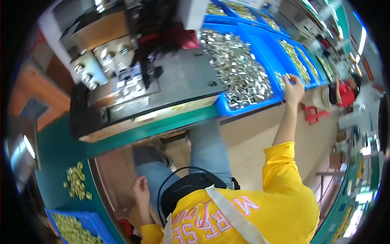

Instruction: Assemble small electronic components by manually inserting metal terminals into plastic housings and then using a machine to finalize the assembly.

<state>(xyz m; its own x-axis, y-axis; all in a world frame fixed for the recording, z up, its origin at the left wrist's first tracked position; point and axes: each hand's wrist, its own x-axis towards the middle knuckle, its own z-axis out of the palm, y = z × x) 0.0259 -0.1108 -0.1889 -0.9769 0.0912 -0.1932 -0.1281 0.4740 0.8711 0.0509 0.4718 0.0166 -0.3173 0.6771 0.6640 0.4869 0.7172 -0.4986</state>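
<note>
My right hand (294, 90) is stretched out over a blue bin (260, 42) at the right. Its thumb and fingertips pinch a small yellowish metal piece (288, 76). A few similar pieces (279, 79) lie in the bin just beside the fingers. Left of them, another blue bin holds a heap of small silvery metal parts (237, 67). My left hand (141, 190) hangs low beside my thigh, its fingers loosely bent and a little apart. Nothing shows in it.
A metal press machine (174, 75) stands on the green bench (162, 130) ahead of me. Loose yellowish pieces (76, 181) lie at the left, near a blue tray (91, 221) of more. Further bins hold yellowish parts (292, 57). A person in red (345, 92) sits beyond, near a red stool (313, 114).
</note>
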